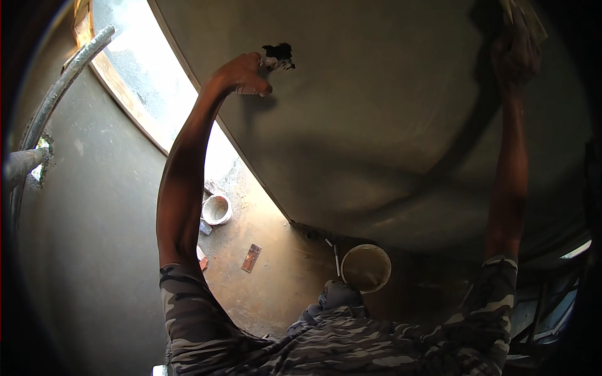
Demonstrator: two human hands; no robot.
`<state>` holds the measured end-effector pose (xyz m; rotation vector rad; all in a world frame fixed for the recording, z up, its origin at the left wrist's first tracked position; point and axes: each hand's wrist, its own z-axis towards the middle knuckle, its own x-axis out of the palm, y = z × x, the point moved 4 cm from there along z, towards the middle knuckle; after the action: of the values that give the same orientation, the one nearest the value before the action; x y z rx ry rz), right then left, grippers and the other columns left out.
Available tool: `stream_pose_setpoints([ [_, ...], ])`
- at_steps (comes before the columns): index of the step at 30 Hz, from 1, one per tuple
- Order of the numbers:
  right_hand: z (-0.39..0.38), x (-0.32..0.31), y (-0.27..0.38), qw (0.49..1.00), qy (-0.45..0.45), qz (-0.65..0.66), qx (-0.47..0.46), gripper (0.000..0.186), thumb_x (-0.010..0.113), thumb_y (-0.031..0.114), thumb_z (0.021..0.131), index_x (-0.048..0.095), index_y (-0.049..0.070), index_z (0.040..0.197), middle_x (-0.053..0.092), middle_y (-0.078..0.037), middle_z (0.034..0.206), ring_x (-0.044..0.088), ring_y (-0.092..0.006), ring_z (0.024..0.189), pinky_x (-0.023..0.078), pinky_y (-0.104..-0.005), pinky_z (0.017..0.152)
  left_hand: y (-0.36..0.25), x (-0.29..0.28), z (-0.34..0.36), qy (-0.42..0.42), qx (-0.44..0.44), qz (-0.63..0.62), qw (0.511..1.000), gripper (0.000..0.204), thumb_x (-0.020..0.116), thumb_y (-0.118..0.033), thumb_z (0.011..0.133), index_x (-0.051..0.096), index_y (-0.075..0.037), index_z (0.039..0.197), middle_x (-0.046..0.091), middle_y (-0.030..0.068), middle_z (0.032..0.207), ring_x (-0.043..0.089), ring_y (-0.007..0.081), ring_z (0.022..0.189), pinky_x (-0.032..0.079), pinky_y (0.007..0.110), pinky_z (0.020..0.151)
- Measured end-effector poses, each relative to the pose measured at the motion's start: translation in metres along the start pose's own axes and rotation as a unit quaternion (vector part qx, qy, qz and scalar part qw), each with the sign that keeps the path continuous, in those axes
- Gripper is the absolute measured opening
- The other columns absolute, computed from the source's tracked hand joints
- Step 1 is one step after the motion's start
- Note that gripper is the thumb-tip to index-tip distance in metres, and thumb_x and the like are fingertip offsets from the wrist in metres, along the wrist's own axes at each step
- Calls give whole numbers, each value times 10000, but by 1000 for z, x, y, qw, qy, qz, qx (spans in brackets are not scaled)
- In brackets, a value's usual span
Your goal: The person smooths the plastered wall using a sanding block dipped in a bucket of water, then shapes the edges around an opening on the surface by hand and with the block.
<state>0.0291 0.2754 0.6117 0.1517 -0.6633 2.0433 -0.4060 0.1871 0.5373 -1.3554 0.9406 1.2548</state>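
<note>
A smooth grey plastered wall (pixel 351 106) fills the upper middle and right. My left hand (pixel 244 75) is raised to it, beside a ragged dark hole (pixel 278 55) with a whitish broken edge. The thumb stands apart from the fingers, whose tips are partly hidden at the hole's edge. No tool shows in that hand. High at the upper right, my right hand (pixel 517 59) is closed around a pale, flat, block-like tool (pixel 530 22) held at the wall. Shadow hides much of that grip, and the tool's exact kind is unclear.
A round bucket (pixel 367 268) stands on the floor near the wall's foot. Farther left are a white bucket (pixel 217 209) and a reddish-brown flat piece (pixel 251 258). A bent grey pipe (pixel 63 81) juts from the left wall (pixel 94 207), beside a bright wood-framed opening (pixel 128 106).
</note>
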Motion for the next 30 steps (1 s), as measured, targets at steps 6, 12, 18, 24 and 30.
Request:
stream_pose_setpoints([
  [6, 1, 0, 2, 1000, -1, -15, 8, 390, 451, 209, 1037, 546, -37, 1324, 643, -176, 1249, 606, -365, 1170, 488, -480, 947, 7, 14, 7, -10, 35, -82, 996, 640, 736, -170, 565, 639, 48, 1159, 669, 134, 733, 653, 226, 653, 524, 325, 632],
  [12, -13, 11, -15, 992, -46, -116, 4, 269, 598, 145, 946, 695, 139, 1197, 728, -29, 1123, 716, -201, 979, 551, -344, 814, 4, 9, 6, 9, 39, -125, 991, 724, 728, -163, 581, 600, -14, 1278, 656, 83, 738, 631, 196, 652, 517, 315, 627],
  [18, -15, 14, -19, 992, -48, -118, 3, 265, 599, 142, 944, 697, 135, 1190, 730, -35, 1118, 716, -206, 977, 551, -348, 811, -4, 1, -1, 34, 17, -89, 995, 781, 729, -148, 605, 556, -51, 1360, 673, 105, 836, 648, 202, 761, 526, 321, 719],
  [24, -14, 17, -14, 994, -52, -95, 12, 262, 617, 129, 934, 697, 130, 1184, 732, -45, 1111, 717, -217, 962, 551, -361, 808, 3, -14, -45, -61, 64, -53, 995, 559, 724, -139, 677, 640, -58, 1224, 654, 109, 795, 632, 187, 710, 515, 317, 688],
  [30, -13, 10, -20, 995, -25, -99, 25, 268, 624, 120, 929, 694, 118, 1188, 737, -72, 1082, 722, -231, 938, 553, -364, 807, 59, 36, -157, -125, 5, 69, 990, 493, 866, -148, 668, 687, -129, 1127, 690, 90, 731, 660, 250, 607, 546, 337, 685],
])
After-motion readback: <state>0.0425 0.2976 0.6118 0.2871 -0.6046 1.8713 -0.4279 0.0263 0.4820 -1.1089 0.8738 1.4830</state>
